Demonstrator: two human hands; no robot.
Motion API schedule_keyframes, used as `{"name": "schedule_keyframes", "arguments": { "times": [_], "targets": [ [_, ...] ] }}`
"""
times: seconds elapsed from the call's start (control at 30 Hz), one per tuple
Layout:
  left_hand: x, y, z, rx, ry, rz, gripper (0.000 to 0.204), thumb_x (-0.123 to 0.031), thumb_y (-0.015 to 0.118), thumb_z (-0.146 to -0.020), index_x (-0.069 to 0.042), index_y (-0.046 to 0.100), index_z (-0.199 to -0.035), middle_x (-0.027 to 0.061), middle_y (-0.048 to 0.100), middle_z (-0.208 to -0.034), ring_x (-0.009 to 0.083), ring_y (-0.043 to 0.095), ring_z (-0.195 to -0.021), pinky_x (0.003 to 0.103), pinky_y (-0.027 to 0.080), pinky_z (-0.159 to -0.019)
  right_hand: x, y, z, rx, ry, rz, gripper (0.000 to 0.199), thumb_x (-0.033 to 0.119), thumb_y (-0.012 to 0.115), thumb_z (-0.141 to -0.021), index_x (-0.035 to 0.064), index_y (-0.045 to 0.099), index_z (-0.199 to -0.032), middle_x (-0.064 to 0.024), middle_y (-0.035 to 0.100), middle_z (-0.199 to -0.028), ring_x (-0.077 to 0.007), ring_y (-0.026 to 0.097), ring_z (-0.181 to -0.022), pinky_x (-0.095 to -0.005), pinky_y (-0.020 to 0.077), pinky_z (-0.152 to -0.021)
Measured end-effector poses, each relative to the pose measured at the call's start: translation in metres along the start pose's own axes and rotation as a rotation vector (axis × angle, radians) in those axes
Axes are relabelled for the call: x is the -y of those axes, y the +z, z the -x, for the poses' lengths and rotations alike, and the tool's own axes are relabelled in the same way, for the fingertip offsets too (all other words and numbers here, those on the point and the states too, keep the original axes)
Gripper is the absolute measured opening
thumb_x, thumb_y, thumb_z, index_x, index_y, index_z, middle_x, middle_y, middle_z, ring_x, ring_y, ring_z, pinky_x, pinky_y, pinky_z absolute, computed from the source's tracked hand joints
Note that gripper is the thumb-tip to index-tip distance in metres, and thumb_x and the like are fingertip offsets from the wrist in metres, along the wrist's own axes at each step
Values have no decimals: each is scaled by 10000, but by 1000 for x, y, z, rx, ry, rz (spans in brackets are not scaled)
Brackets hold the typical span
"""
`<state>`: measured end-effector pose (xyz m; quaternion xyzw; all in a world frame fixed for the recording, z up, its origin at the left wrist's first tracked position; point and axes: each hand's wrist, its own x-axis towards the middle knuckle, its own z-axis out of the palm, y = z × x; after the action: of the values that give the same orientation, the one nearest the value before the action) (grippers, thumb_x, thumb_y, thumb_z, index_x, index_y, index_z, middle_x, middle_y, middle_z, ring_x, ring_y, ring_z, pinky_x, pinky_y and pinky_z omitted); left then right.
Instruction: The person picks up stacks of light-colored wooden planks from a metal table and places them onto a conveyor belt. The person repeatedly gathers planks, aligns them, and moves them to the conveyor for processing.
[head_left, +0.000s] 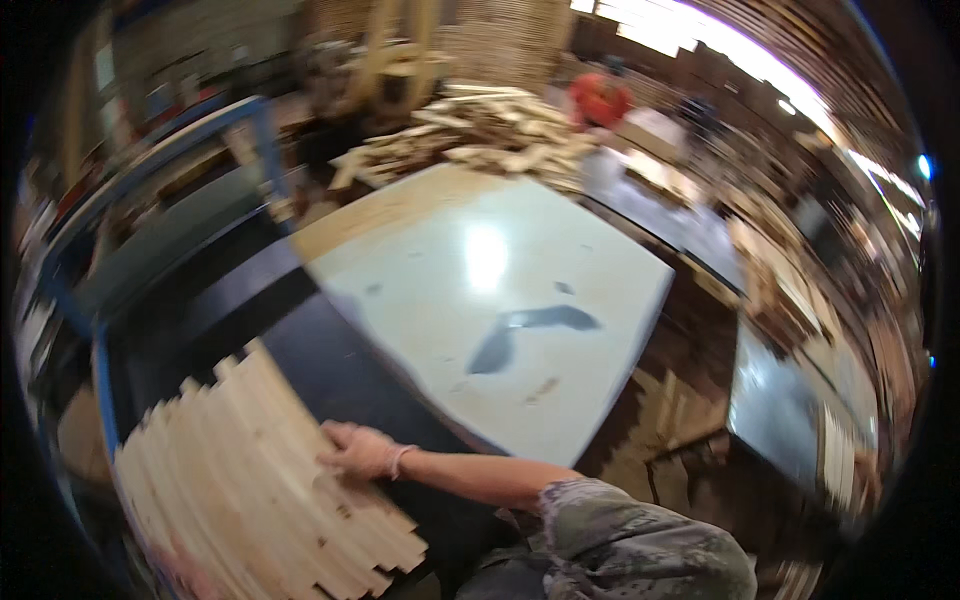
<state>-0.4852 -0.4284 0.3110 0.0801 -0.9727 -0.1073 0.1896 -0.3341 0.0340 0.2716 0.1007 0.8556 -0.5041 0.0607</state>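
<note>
We see one hand [362, 452] reaching in from the lower edge, its forearm crossing from a camouflage-patterned sleeve [640, 545] toward the left. Which hand it is we cannot tell for certain; it appears to be the right one. It lies flat with fingers loosely spread on the near edge of a stack of pale wooden slats [250, 480], touching the top boards and gripping nothing that we can make out. The slats run out to the left of the hand and below it, their ends staggered. Just beyond the hand lies a dark surface [330, 370], and farther out from it a pale, glossy counter [480, 300] with a dark smear. Well beyond that, a loose heap of wood offcuts [480, 135] rests at the counter's far end. A blue metal frame [170, 150] stands off to the hand's left.
</note>
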Motion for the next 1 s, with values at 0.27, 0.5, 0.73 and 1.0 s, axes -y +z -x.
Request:
{"name": "schedule_keyframes", "arguments": {
  "times": [0.27,0.5,0.73,1.0],
  "targets": [
    [-285,-90,160,363,321,1188,518,-218,569,-1046,100,553,-1455,226,622,-1363,364,595,-1227,482,459,-1094,-94,-32,213,437,-142,-526,510,307,667,-1027,-30,545,-1391,-135,656,-1212,-203,599,-1114,-381,495,-983],
    [-447,-53,384,1597,579,1373,430,-176,581,-1074,61,636,-1428,228,707,-1340,311,693,-1203,444,540,-1040,-226,-112,489,-95,251,-1129,435,246,635,-1059,-2,595,-1414,-72,691,-1269,-146,634,-1143,-297,536,-954],
    [-538,4,647,1988,927,566,487,-287,715,-1017,14,659,-1395,82,746,-1191,166,678,-1094,303,514,-1009,-444,-68,678,-690,116,-1710,21,165,612,-1071,153,598,-1061,41,499,-886,-85,446,-716,-254,384,-615],
    [-650,-38,838,1980,1520,-233,660,-394,706,-1003,-12,568,-1523,97,748,-1228,160,672,-867,305,556,-740,-516,64,792,-1464,785,-1723,244,279,636,-1061,127,537,-898,-21,500,-769,-155,468,-631,-341,368,-568]
  ]
}}
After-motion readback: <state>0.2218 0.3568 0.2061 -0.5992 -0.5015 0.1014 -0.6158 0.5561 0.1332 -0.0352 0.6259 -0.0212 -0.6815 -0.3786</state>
